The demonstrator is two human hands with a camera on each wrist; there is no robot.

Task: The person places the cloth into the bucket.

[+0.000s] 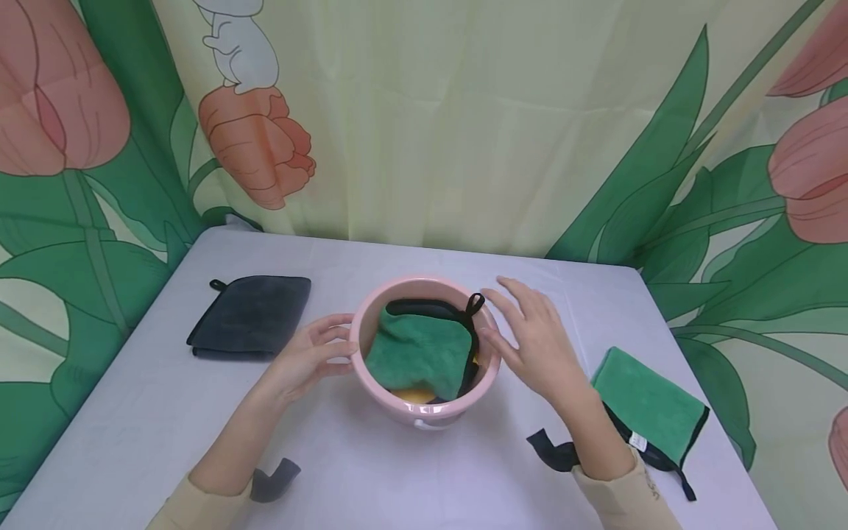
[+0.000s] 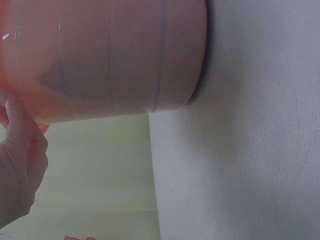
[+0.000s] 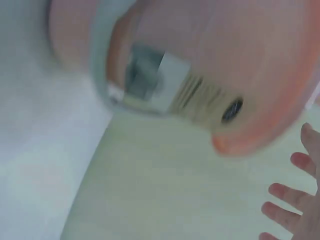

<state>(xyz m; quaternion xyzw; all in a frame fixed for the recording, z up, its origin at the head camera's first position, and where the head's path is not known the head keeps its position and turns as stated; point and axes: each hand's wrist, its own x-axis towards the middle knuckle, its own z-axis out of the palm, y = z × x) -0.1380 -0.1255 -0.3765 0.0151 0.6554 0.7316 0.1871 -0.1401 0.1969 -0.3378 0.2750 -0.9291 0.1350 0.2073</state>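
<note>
A pink bucket [image 1: 361, 383] stands on the table, with a folded green cloth [image 1: 424, 346] edged in black inside it. The cloth's black loop [image 1: 475, 303] rises by the right rim, and something yellow [image 1: 414, 395] shows beneath. My left hand [image 1: 308, 357] touches the bucket's left side near the rim with fairly straight fingers; part of that hand [image 2: 22, 160] shows beside the bucket [image 2: 115, 60] in the left wrist view. At the right rim, my right hand [image 1: 536, 335] has its fingers spread and holds nothing. Those spread fingers [image 3: 290, 197] also appear in the right wrist view.
A folded dark grey cloth [image 1: 252, 316] lies on the table [image 1: 397, 478] at left. Another green cloth [image 1: 652, 405] with black edging lies at right, beside my right forearm. Black straps [image 1: 274, 482] hang at both wrists. A printed curtain [image 1: 424, 132] stands behind the table.
</note>
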